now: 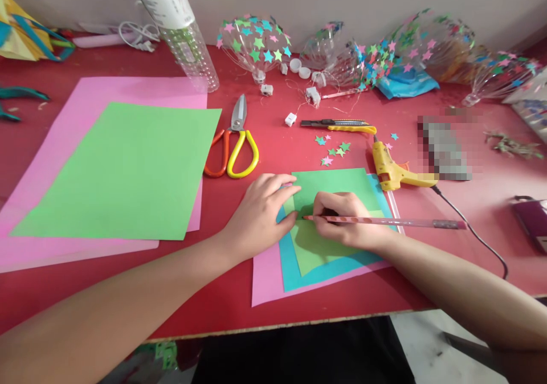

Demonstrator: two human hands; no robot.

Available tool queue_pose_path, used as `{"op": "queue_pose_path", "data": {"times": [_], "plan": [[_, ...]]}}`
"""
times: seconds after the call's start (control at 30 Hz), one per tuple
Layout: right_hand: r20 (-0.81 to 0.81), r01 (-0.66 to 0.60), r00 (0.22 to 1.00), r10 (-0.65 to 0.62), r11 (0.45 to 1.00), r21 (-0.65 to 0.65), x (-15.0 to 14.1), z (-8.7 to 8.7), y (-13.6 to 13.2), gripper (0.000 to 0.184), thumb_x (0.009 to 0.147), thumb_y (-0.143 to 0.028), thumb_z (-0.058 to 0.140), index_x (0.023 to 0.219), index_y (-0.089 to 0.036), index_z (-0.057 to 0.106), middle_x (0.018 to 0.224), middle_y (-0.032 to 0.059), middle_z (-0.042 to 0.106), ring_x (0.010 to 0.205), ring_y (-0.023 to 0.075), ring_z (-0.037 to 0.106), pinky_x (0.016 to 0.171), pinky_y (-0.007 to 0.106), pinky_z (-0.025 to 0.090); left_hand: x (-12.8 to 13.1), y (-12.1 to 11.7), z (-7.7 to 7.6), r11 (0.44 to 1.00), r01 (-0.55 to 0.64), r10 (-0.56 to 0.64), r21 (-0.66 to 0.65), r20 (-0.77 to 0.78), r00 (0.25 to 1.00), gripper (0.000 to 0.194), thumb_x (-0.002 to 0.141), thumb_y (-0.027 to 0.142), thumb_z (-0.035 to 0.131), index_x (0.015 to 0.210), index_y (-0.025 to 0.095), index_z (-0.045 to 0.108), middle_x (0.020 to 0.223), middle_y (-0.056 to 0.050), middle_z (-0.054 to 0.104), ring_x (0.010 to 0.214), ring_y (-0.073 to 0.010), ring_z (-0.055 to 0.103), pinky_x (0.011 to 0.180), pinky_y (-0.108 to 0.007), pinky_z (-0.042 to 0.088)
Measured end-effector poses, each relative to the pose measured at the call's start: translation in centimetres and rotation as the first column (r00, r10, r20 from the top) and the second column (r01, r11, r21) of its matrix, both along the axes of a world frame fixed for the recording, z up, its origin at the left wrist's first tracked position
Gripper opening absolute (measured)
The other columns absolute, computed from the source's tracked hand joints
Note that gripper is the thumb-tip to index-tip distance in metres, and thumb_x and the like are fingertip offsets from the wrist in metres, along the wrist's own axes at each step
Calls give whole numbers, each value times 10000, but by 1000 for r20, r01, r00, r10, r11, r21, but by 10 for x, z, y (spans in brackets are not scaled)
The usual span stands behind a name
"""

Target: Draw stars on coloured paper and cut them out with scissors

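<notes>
A pink pencil [405, 222] is gripped in my right hand [344, 221]; its tip points left, where a darker green paper [342, 180] meets a lighter green paper [318, 253]. Under these lie a blue paper [293, 276] and a pink paper [265, 281], forming a stack near the table's front edge. My left hand [260, 216] rests at the stack's left side, fingers extended and apart, with fingertips on the paper edges. The right palm covers part of the stack. Whether the pencil tip touches the paper I cannot tell.
Scissors [238, 136], a utility knife [342, 125], paper stars [339, 151] and a yellow glue gun [387, 170] with a cord lie behind the stack. Large green paper [123, 167] covers pink sheets at left. A tilted plastic bottle [188, 53] and star-covered clear domes [256, 39] line the wall.
</notes>
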State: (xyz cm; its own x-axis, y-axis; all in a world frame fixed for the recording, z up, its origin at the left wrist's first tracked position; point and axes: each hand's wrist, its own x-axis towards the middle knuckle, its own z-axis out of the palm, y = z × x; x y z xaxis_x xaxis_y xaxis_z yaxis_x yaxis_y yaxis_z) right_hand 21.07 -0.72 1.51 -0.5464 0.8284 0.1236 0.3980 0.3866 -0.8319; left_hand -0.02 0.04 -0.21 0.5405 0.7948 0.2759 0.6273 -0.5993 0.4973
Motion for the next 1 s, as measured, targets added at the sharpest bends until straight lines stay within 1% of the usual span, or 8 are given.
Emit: {"op": "queue_pose_path", "data": {"times": [0.17, 0.57, 0.63, 0.67, 0.77, 0.83, 0.9, 1.0], "plan": [[-33, 47, 998, -49, 998, -45, 2, -1, 1, 155, 780, -98, 528, 699, -204, 449, 594, -62, 469, 526, 74, 410, 505, 190, 326, 0, 0, 1, 1000, -1, 1, -4, -2, 1000, 321, 890, 181, 568, 1202, 132, 624, 1298, -133, 599, 1193, -302, 522, 1012, -516, 472], [-7, 18, 1000, -18, 998, -65, 2, 1, 1, 166, 766, -95, 538, 674, -204, 452, 590, -62, 453, 521, 77, 392, 506, 210, 315, 0, 0, 2, 999, -4, 3, -33, -3, 1000, 332, 880, 176, 569, 1208, 164, 621, 1313, -124, 585, 1210, -305, 516, 1032, -523, 456], [-57, 70, 996, -74, 994, -82, 2, 1, 3, 158, 780, -108, 556, 686, -202, 472, 595, -56, 492, 528, 81, 431, 510, 212, 339, 0, 0, 3, 999, 0, 0, -43, -7, 1000, 328, 881, 176, 572, 1205, 159, 622, 1316, -130, 584, 1211, -309, 513, 1033, -528, 454], [-99, 119, 987, -130, 987, -108, 2, 1, 4, 148, 805, -131, 563, 702, -203, 484, 601, -49, 522, 531, 85, 456, 510, 214, 356, 0, 0, 3, 999, 1, -2, -48, -9, 1000, 326, 882, 178, 572, 1204, 162, 622, 1321, -129, 580, 1215, -310, 512, 1037, -531, 451], [-248, 282, 909, -335, 932, -227, 3, 0, 8, 179, 920, -277, 539, 760, -210, 494, 619, -26, 595, 520, 100, 518, 502, 226, 410, 0, -1, 5, 999, 1, -1, -52, -6, 1000, 302, 890, 201, 576, 1186, 164, 624, 1347, -131, 560, 1228, -317, 509, 1049, -540, 443], [-306, 320, 862, -405, 902, -292, 3, -1, 10, 248, 964, -382, 501, 779, -218, 480, 606, -27, 602, 494, 102, 532, 486, 228, 427, -1, -1, 4, 998, -5, 5, -56, 5, 1000, 262, 902, 219, 573, 1148, 150, 631, 1360, -140, 547, 1234, -318, 510, 1056, -536, 441], [-294, 301, 865, -406, 890, -343, 1, 0, 10, 282, 972, -430, 482, 784, -219, 473, 577, -33, 592, 465, 100, 529, 460, 224, 425, -1, -1, 3, 998, -15, 16, -61, 21, 1000, 249, 906, 229, 578, 1132, 137, 625, 1348, -147, 550, 1238, -316, 511, 1057, -525, 442], [-208, 255, 913, -352, 888, -383, -1, 2, 7, 234, 936, -379, 527, 777, -213, 487, 538, -43, 578, 430, 92, 503, 421, 210, 393, -1, 0, 2, 998, -18, 20, -59, 20, 1000, 312, 886, 222, 592, 1189, 147, 590, 1322, -144, 557, 1245, -312, 506, 1061, -521, 440]]}}
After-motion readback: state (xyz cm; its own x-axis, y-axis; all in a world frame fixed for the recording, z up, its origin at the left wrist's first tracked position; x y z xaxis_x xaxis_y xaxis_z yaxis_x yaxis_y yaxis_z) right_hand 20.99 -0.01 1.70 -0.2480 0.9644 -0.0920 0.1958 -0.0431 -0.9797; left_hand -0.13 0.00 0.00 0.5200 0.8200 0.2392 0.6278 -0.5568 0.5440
